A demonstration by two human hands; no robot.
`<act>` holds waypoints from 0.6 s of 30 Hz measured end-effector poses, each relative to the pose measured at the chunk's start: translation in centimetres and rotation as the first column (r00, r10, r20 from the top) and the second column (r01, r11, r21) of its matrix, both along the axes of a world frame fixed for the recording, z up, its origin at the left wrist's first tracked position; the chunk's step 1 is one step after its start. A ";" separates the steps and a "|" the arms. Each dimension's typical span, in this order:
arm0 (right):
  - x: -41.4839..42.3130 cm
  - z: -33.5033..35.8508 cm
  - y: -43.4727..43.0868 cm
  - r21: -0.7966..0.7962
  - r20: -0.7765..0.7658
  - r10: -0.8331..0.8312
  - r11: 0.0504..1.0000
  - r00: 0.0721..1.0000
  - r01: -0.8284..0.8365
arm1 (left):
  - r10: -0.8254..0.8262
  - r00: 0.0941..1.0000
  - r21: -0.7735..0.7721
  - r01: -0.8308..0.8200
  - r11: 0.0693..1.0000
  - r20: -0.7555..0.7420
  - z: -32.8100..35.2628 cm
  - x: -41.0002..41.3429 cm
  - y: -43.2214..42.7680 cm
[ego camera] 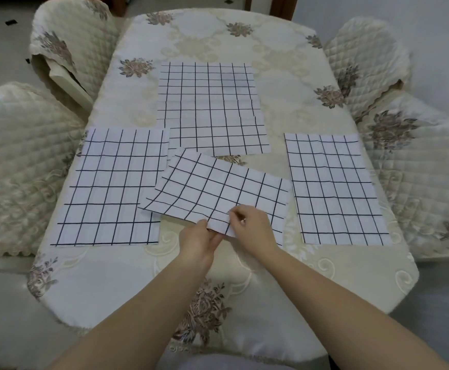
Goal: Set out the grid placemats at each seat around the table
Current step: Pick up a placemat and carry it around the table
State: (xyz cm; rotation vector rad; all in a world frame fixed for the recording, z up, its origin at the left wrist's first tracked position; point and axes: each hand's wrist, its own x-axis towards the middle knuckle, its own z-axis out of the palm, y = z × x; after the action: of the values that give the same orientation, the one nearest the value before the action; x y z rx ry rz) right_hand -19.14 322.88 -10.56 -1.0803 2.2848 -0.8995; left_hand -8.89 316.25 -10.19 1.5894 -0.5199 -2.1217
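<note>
A white placemat with a black grid (218,190) is lifted off the table at a slant, its left side curling down. My left hand (199,239) pinches its near edge from below, and my right hand (252,228) pinches the same edge from above. Another grid placemat (111,188) lies flat at the left seat, and one (335,190) lies flat at the right seat. A pile of overlapping grid placemats (210,108) rests in the middle of the table, farther away.
The table (111,289) wears a cream cloth with brown flowers. Quilted chairs stand around it: two on the left (17,161) (65,41) and two on the right (418,169) (364,52). The floor shows at both near corners.
</note>
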 end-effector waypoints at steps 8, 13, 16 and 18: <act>-8.5 0.4 1.1 0.328 0.000 -0.516 0.809 0.857 0.488 | 0.084 0.994 0.054 -0.080 0.995 -0.072 2.0 2.1 -3.3; -9.0 1.5 1.9 0.372 0.536 -0.702 0.695 0.469 0.615 | 0.011 0.990 0.055 -0.003 0.999 -0.143 2.1 2.9 -4.7; -9.2 1.3 2.6 0.331 0.785 -0.589 0.660 0.192 0.674 | -0.081 0.988 0.056 0.089 0.994 -0.133 1.9 3.6 -5.4; -9.8 1.3 3.2 0.330 0.848 -0.523 0.647 0.085 0.687 | -0.161 0.977 0.065 0.171 0.983 -0.140 1.9 4.1 -5.9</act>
State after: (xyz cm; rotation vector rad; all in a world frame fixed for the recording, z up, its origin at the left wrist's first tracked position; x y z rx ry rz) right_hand -28.93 326.07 -9.23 0.5264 1.5422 -1.5036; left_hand -4.82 310.37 -8.32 1.4755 -0.5493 -2.3807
